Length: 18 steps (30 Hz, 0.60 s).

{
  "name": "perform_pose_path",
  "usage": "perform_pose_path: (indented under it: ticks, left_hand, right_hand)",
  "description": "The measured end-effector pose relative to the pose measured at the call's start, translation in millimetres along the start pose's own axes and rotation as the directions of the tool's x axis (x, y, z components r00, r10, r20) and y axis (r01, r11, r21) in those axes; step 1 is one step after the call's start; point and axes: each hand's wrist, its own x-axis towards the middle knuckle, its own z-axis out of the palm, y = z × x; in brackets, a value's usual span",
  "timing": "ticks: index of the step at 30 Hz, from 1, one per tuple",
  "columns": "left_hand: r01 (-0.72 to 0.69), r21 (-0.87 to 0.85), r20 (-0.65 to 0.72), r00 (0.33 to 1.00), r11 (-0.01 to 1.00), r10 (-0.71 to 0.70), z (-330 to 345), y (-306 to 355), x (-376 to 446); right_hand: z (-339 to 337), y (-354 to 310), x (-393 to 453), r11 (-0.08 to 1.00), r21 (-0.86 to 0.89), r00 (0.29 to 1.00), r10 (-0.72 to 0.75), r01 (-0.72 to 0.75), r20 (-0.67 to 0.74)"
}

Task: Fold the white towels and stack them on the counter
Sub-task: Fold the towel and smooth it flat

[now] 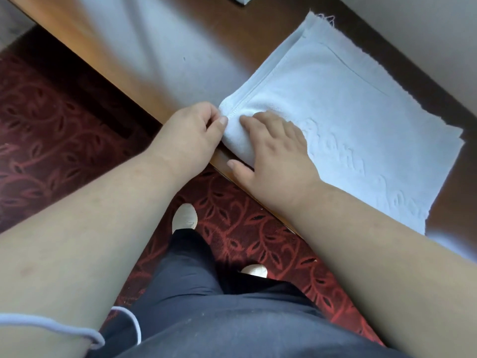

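— Where is the white towel (348,120) lying?

— Folded on the brown wooden surface (144,40), toward its right part, with one corner reaching the near edge. The far corner is frayed, and raised lettering runs along the side nearest the person.

— What are the hands doing with it?

— The left hand (191,133) is at that near corner. Its fingers (222,121) are curled, and the thumb and forefinger pinch the folded hem. The right hand (278,153) lies flat on the towel just beside it, fingers straight and a little spread, pressing the cloth down, with its thumb out over the edge of the surface.

— So the hands are close together?

— Yes, nearly touching, both at the same corner.

— Anything else in view?

— Below the surface is a dark red carpet (46,120) with a leaf pattern. The person stands on it in dark trousers (206,306) and pale slippers (184,218). A white cord (62,329) crosses the left forearm at the bottom.
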Motion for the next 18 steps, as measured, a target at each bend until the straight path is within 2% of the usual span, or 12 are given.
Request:
perform_pose_path:
  ticks: [5, 9, 12, 15, 16, 18]
  left_hand:
    - [-0.075, -0.006, 0.000, 0.997, 0.997, 0.075, 1.6, -2.3, -1.5]
    - [0.047, -0.190, 0.002, 0.999, 0.981, -0.047, 5.1, 1.3, 12.3]
    - [0.055, -0.042, 0.082, 0.995, 0.998, -0.052, 5.6, 7.9, 24.7]
    - [0.015, 0.116, 0.161, 0.986, 0.993, -0.033, -2.6, 13.8, 36.5]
    - [0.000, 0.179, 0.187, 0.982, 0.984, -0.035, -6.0, 17.4, 41.9]
    - [-0.041, 0.247, 0.211, 0.977, 0.968, -0.012, -10.2, 29.6, 55.7]
  right_hand:
    - [-1.2, 3.2, 0.1, 1.000, 0.025, 0.996, 0.001, -0.003, 0.091]
    - [-3.8, 3.4, 2.3, 0.999, 0.052, 0.988, 0.002, -0.011, 0.157]
    - [-11.1, 9.6, 2.8, 0.968, 0.251, 0.989, -0.012, -0.027, 0.150]
    - [-22.4, 21.1, -1.5, 0.840, 0.532, 0.994, 0.080, -0.107, 0.074]
    - [-25.8, 25.7, -3.9, 0.808, 0.573, 0.989, 0.140, -0.138, 0.041]
    - [-29.3, 37.4, -10.2, 0.813, 0.539, 0.960, 0.278, -0.219, -0.030]
